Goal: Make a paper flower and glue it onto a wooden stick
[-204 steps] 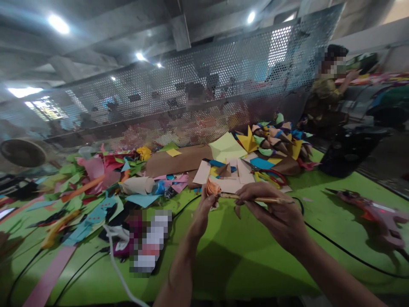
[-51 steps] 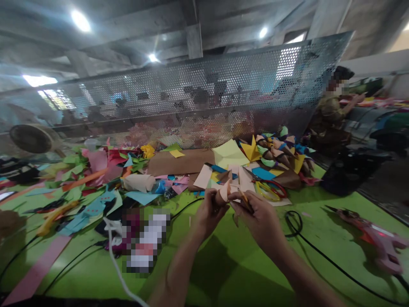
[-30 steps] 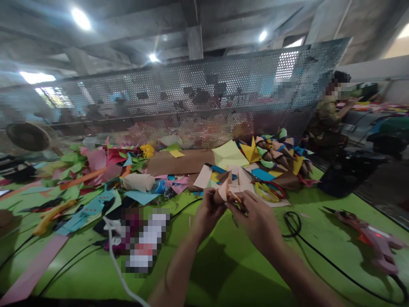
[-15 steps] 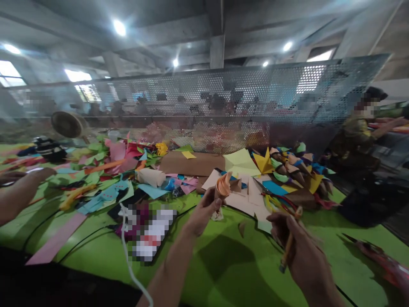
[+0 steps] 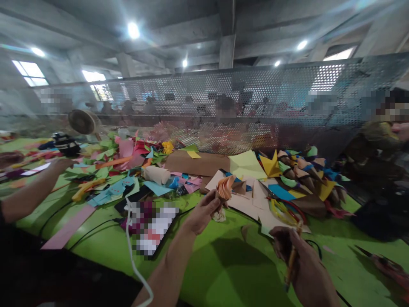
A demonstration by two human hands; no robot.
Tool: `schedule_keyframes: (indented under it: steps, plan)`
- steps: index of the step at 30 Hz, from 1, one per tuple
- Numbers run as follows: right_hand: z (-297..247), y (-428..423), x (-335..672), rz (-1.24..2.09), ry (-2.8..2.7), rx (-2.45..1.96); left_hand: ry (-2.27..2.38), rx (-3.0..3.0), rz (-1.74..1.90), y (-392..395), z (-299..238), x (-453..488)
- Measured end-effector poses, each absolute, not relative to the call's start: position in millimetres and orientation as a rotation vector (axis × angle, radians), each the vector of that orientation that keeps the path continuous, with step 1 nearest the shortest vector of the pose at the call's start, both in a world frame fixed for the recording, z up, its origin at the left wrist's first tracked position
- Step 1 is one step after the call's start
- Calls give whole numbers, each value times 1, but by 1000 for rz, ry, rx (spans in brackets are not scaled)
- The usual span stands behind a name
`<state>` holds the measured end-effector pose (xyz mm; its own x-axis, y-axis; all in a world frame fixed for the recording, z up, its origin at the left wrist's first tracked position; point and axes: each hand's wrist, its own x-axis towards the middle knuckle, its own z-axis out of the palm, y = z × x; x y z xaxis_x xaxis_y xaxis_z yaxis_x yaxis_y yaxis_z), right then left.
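Leaning over a green surface (image 5: 198,277) from where I stand, I see the person's left hand (image 5: 204,213) raised above it, fingers closed around the base of a pleated peach paper piece (image 5: 224,187), its folds uppermost. The right hand (image 5: 300,251) sits lower and well apart, fingers curled around a thin tan stick (image 5: 291,264) that slants downward.

Crumpled scraps (image 5: 124,149) in pink, green, red and orange crowd the left of the surface. Beyond the left hand lie a long brown paper (image 5: 204,165) and a pale yellow sheet (image 5: 246,165), with a heap of small paper cones (image 5: 303,170) to their right. A white cable (image 5: 129,238) loops toward the near edge. At the far left, another person's arm (image 5: 35,192) reaches over the surface.

Behind it all stands a perforated metal screen (image 5: 191,96), dim figures showing through; a round fan (image 5: 81,122) is near its left end. Bright lamps (image 5: 133,30) glare from the grey concrete ceiling (image 5: 179,25).
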<state>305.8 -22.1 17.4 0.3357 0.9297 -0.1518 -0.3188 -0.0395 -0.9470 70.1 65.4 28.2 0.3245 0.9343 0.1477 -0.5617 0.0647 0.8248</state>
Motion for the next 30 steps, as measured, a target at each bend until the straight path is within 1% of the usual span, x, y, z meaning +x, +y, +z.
schedule_keyframes:
  steps: [14, 25, 30]
  plan:
    - [29, -24, 304, 1142, -616, -1242, 508, 917, 1391, 82, 25, 54]
    - [11, -20, 312, 1220, -651, -1132, 510, 930, 1349, 89, 17, 47]
    - [14, -17, 312, 1238, -686, -1075, 510, 900, 1375, 92, 18, 45]
